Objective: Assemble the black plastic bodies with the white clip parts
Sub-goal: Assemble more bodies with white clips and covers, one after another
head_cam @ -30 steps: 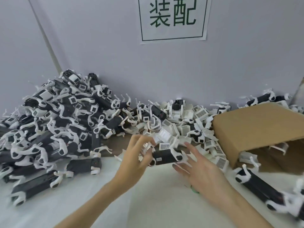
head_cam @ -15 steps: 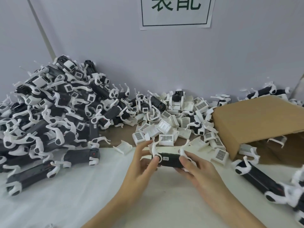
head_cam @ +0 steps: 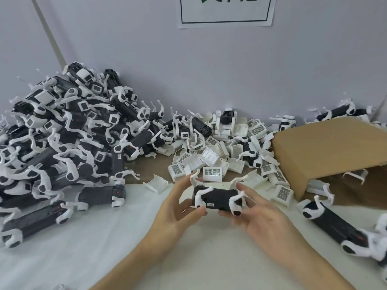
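Risk assessment. The large heap of finished units (head_cam: 69, 143) on the left stands steep against the wall, its foot reaching the white cloth (head_cam: 104, 248); a knock from the left forearm would likely send pieces sliding into the work area. The cardboard box (head_cam: 326, 151) on the right lies on its side with its mouth open to the front; units could roll out of it. The scatter of loose white clip parts (head_cam: 211, 159) sits just behind the hands, and a reach into it could push several off the brown board.

The black body (head_cam: 217, 198) in hand is held above the cloth between both hands. The left hand (head_cam: 178, 208) has fingers curled round its left end, thumb below. The right hand (head_cam: 261, 216) cups the right end from beneath, fingers curled up behind. The thin white legs stick out between the fingers; in my judgement a tight squeeze or twist could bend or snap one, and a clip pressed on askew may not seat.

Count, largest first: one box; one heap, contents too many to count; two further units visible lying at the right front (head_cam: 335, 222); one body in hand; loose clips, several dozen at least, not countable exactly
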